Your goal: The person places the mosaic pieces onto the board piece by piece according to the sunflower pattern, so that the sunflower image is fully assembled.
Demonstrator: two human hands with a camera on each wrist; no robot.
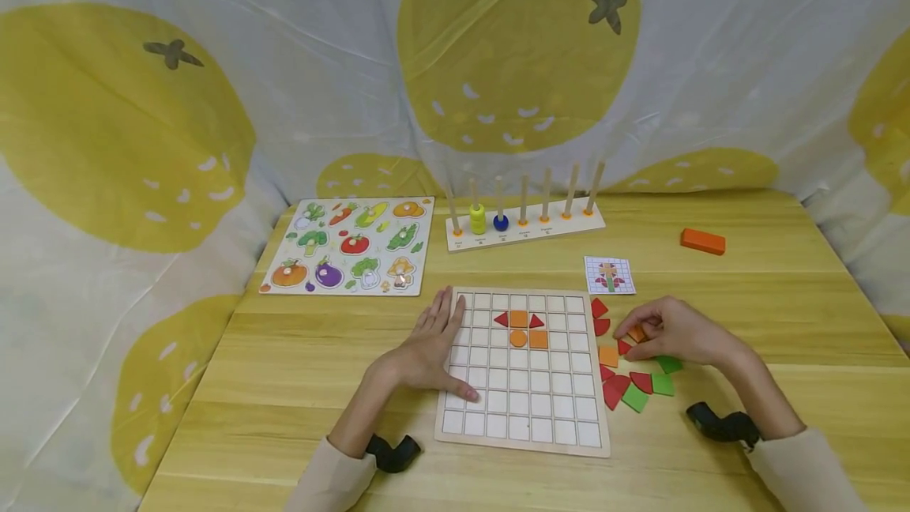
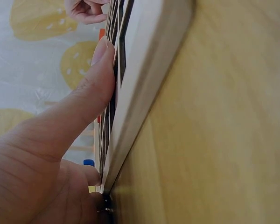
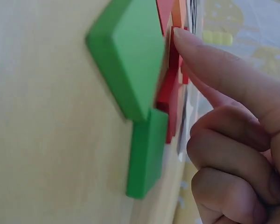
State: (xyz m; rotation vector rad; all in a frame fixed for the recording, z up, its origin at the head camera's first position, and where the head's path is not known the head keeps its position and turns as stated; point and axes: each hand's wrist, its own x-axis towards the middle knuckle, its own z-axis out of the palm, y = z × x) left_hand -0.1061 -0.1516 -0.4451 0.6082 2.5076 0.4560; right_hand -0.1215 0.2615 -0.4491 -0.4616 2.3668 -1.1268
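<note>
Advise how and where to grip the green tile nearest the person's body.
I'd probably take the green tile from the near side, thumb on its near edge, fingertip on top: it lies flat, that thick edge faces bare table, and red tiles sit close beyond.

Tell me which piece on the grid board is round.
The orange circle, directly below one orange square and left of another. The other pieces there, those squares and two red triangles, are straight-edged.

On one pale wooden grid board (image 1: 498, 404), we count two red triangles (image 1: 502, 320), two orange squares (image 1: 518, 319), one orange circle (image 1: 518, 338); beside it, perhaps three flat green pieces (image 1: 635, 397).
</note>
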